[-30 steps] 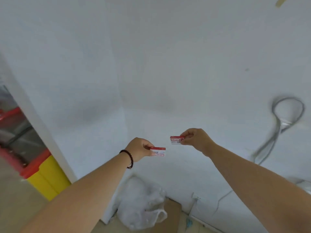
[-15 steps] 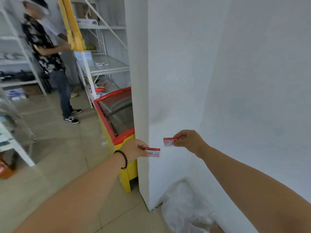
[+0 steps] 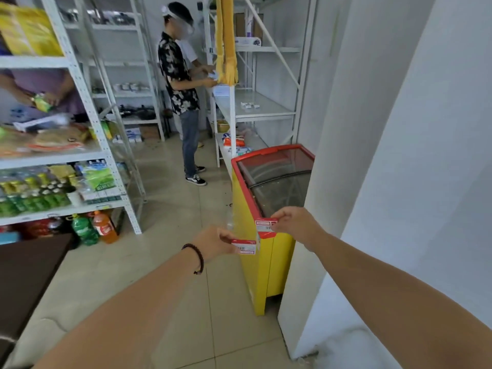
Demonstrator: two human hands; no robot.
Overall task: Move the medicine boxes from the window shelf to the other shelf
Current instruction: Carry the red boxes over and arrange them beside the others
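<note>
Views: a single head-worn view, none other to share with.
Position: at head height, above and behind both outstretched arms.
Facing: forward and down, along a shop aisle [image 3: 170, 209] past the fingers [image 3: 277, 217].
Nearness: hands close; shelves [image 3: 255, 113] well beyond the fingertips.

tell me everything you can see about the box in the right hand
The box in the right hand is a small, flat carton, white with red bands along its top and bottom edges and a printed label or barcode in between; the print is too small to read. It looks like thin card and is closed. The right hand pinches its right end, holding it level in the air in front of the yellow chest freezer, apart from the other box.
</note>
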